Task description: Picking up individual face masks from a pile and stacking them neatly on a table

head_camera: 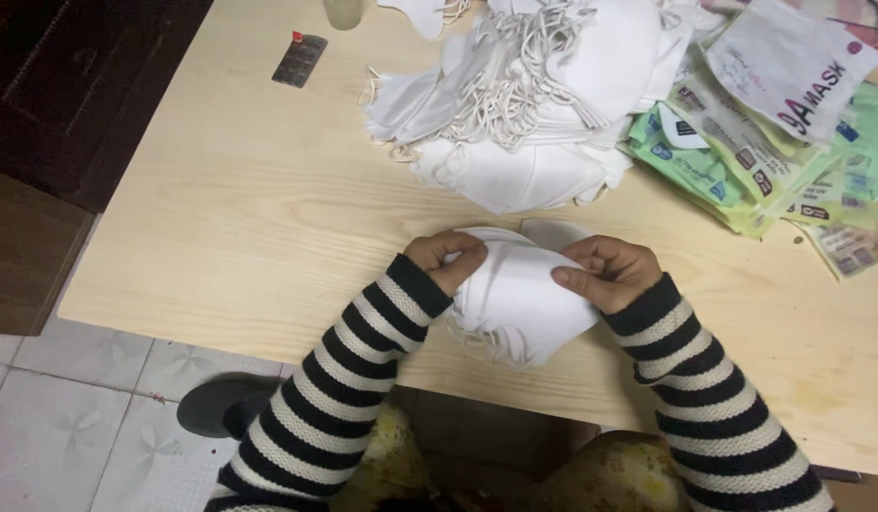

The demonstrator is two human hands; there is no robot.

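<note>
Both hands, left hand (447, 258) and right hand (602, 272), grip pinched on a white mask (520, 299) at the tabletop (249, 209) edge | looks light, soft, floppy; best held by its edges | mask pile (524, 104) beyond.

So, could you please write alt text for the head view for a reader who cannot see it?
Two hands in striped sleeves, left hand and right hand, hold a small stack of white masks over a pale wooden table. Behind lie a pile of white masks and printed packets.
</note>
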